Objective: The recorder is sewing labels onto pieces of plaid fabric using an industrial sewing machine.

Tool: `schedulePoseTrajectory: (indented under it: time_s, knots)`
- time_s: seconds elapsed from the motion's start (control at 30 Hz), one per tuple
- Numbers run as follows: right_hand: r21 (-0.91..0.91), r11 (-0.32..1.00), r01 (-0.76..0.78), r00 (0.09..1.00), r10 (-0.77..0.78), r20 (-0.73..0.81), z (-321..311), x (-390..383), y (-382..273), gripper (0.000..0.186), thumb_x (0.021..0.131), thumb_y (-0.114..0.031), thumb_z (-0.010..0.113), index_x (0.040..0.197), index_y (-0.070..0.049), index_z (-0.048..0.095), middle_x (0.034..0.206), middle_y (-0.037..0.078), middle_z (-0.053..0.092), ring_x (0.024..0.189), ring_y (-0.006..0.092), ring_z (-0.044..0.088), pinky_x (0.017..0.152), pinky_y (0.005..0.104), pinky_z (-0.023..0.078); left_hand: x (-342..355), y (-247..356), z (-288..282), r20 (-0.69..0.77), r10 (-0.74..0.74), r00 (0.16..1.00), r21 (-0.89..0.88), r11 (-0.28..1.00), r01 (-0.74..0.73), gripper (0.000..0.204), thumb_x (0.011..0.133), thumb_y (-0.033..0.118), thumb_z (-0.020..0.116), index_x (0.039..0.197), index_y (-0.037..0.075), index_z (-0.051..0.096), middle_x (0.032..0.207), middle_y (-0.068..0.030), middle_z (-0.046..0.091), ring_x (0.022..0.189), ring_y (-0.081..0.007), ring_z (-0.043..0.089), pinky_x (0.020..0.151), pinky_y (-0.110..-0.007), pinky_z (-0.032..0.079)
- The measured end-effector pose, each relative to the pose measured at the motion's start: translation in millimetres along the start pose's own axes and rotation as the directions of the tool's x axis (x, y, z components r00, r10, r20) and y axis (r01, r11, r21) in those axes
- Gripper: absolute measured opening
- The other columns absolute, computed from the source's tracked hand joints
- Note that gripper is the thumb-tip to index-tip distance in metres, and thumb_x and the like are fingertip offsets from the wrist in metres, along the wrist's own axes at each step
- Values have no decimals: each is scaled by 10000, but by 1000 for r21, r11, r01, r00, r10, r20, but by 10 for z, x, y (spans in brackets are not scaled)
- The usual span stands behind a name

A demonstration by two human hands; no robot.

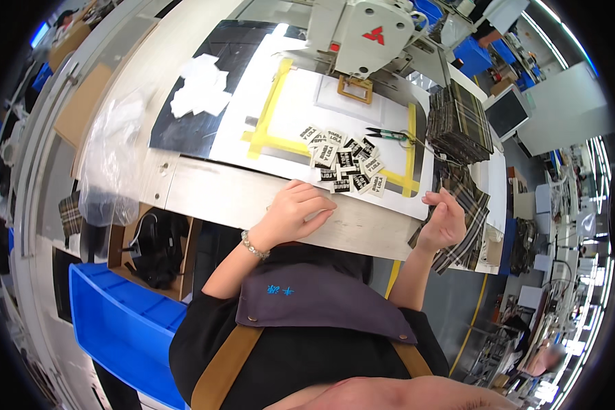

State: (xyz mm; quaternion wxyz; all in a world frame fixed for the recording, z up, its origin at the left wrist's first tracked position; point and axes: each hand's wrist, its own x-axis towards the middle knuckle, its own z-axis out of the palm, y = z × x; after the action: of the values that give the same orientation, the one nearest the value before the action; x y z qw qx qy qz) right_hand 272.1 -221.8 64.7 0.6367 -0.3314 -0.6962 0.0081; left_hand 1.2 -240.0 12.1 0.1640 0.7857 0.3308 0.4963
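My left hand (297,210) rests at the table's front edge, its fingers bent forward and the thumb apart, with nothing seen in it. Just beyond its fingertips lies a loose heap of small black and white woven labels (345,162). My right hand (445,220) is raised palm up, with loosely curled fingers and no item visible between them. Beside and partly behind it, plaid fabric pieces (473,205) lie over the table's right front corner. A thick stack of folded plaid pieces (458,123) stands beyond. Green-and-black thread snips (388,134) lie right of the labels.
A white sewing machine head (369,37) stands at the back, above a brass-coloured clamp frame (354,89). Yellow tape (260,137) borders the work area. White paper pieces (201,85) lie left on a dark plate. A blue bin (123,328) sits low at left.
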Motion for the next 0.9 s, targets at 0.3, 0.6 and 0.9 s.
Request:
schedulePoseTrajectory:
  time_s: [0.3, 0.6, 0.9]
  knots:
    - [-280, 851, -443, 896, 432, -106, -286, -340, 282, 168, 938, -9, 569, 1065, 57, 657, 822, 120, 692, 688, 136, 650, 653, 249, 549, 285, -177, 45, -2, -19, 1000, 95, 995, 19, 149, 735, 23, 727, 848, 105, 674, 789, 1, 651, 731, -182, 604, 714, -316, 449]
    - [-642, 724, -252, 966, 227, -123, -812, 97, 601, 156, 840, 11, 675, 992, -11, 707, 813, 63, 701, 661, 136, 626, 625, 251, 486, 915, -245, -148, 158, 103, 982, 127, 984, -123, 176, 707, 10, 743, 847, 91, 672, 836, -8, 681, 746, -192, 616, 706, -315, 446]
    - [-658, 578, -482, 876, 312, -367, -1313, -331, 612, 168, 818, 5, 684, 977, -41, 711, 819, 66, 699, 657, 171, 623, 636, 283, 489, 2545, -10, 678, 332, 448, 830, 189, 831, -524, 122, 741, 27, 691, 850, 74, 662, 875, -22, 646, 830, -198, 604, 750, -340, 459]
